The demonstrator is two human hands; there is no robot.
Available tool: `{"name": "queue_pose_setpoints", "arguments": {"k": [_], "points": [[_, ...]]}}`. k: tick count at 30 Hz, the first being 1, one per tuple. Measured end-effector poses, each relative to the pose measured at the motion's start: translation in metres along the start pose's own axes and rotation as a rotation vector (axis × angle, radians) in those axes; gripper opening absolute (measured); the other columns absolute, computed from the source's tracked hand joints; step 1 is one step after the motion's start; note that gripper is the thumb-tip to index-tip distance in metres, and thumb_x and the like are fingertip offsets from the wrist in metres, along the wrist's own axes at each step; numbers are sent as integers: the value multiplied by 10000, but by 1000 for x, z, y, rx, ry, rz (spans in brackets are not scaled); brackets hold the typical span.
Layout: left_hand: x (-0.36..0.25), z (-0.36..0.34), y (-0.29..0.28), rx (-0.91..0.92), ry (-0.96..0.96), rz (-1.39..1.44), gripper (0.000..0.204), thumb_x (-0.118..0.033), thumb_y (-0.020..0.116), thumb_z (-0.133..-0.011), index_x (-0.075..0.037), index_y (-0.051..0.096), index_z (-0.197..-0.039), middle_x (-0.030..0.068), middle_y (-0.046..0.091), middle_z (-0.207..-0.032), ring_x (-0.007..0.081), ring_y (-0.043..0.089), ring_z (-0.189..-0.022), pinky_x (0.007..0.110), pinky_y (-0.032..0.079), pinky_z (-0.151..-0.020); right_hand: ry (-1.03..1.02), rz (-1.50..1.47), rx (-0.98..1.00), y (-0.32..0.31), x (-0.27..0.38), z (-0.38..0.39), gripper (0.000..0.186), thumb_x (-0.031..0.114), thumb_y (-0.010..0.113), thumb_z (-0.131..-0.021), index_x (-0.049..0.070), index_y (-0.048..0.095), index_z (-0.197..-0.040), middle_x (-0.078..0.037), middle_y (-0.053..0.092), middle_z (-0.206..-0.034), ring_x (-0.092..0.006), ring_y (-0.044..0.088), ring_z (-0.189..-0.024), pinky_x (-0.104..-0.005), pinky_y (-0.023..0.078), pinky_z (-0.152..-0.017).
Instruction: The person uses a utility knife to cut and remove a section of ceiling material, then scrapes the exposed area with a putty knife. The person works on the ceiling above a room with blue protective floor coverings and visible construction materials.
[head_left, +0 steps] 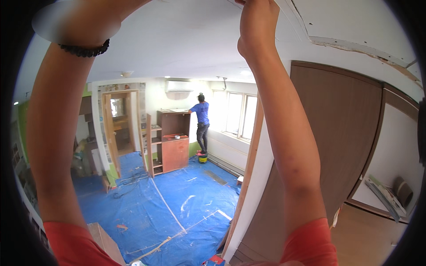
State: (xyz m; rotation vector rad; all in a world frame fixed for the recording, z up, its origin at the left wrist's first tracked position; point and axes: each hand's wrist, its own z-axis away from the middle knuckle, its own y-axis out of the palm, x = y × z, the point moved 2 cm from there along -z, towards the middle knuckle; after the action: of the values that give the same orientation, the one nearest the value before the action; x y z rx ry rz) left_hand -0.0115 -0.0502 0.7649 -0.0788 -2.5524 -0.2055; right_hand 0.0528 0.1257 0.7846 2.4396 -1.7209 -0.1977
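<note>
Room with blue floor tarp (186,204); right hand (257,26) touches white ceiling (186,40), left hand blurred; fingers' state unclear

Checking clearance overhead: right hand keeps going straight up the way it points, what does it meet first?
The ceiling. The right hand is raised with its fingertips at the top edge of the picture, at or right by the white surface; actual contact can't be told.

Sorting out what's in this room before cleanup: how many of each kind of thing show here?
Raised hands: 2, right hand and left hand at the white ceiling
Other person: 1
Brown cabinet: 1
Blue floor sheet: 1
Wall air conditioner: 1
Yellow bucket: 1
Total: 7
</note>
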Motion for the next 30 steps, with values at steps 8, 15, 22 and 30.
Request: {"name": "queue_pose_setpoints", "arguments": {"k": [8, 15, 22, 30], "points": [[10, -8, -8, 176, 66, 156, 128, -6, 648, -918, 77, 727, -975, 195, 646, -654, 220, 576, -551, 375, 453, -559, -21, 5, -103, 5, 10, 8, 931, 795, 479, -945, -106, 706, -897, -190, 649, -829, -258, 581, -850, -349, 458, -846], [16, -21, 8, 114, 195, 140, 124, -18, 653, -946, 65, 729, -996, 127, 661, -674, 150, 543, -600, 342, 460, -599, -90, -12, -157, 5, 11, 12, 809, 694, 567, -965, -87, 728, -828, -168, 650, -701, -228, 597, -727, -370, 480, -740], [4, -23, 9, 97, 201, -101, 113, -3, 652, -925, 56, 728, -985, 205, 679, -719, 242, 590, -585, 371, 474, -608, -59, -37, -141, -3, 7, 12, 630, 538, 669, -981, -58, 696, -778, -124, 654, -705, -178, 578, -692, -336, 476, -676], [3, -19, 17, 127, 421, -345, 79, -3, 660, -894, 8, 705, -957, 158, 701, -741, 237, 683, -605, 356, 502, -525, -170, -300, -129, -11, -14, 8, 462, 391, 608, -1056, -33, 700, -899, -93, 690, -832, -154, 600, -837, -293, 463, -830]]}}
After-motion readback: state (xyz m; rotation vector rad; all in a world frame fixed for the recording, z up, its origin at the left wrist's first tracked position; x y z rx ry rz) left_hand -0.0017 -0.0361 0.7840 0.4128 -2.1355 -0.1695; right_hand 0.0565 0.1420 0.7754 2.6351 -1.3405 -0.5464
